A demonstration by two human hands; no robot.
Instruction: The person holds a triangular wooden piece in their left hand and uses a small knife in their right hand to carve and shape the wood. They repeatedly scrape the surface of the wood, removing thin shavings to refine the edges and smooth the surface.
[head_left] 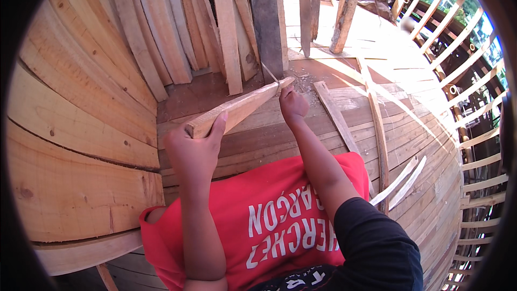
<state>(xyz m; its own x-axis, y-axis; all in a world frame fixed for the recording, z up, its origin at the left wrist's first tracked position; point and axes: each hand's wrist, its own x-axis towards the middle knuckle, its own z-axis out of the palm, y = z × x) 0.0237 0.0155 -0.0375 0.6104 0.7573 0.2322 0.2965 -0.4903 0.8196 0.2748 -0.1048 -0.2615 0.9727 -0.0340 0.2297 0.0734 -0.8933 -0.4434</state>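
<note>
My left hand (192, 143) is closed round the near end of a pale wooden block (237, 114), long and straight-edged, with the thumb lying along its side. The block slants away toward the upper right, its far end narrower. At that far end my right hand (294, 106) is closed, fingers curled against the tip; what lies inside them is hidden. A thin pale line (270, 72), a cord or a slim blade, I cannot tell which, meets the top of the block beside my right fingers. A red garment (231, 205) with white lettering spreads beneath my forearms.
Wide planks (75, 183) form a wall at the left. Loose boards (156, 16) lean at the back beside a dark post (267, 21). Across the plank floor (425, 194) lie a long batten (375, 124), a short strip (336, 116) and curved pale strips (401, 180). Upright ribs (479, 140) line the right edge.
</note>
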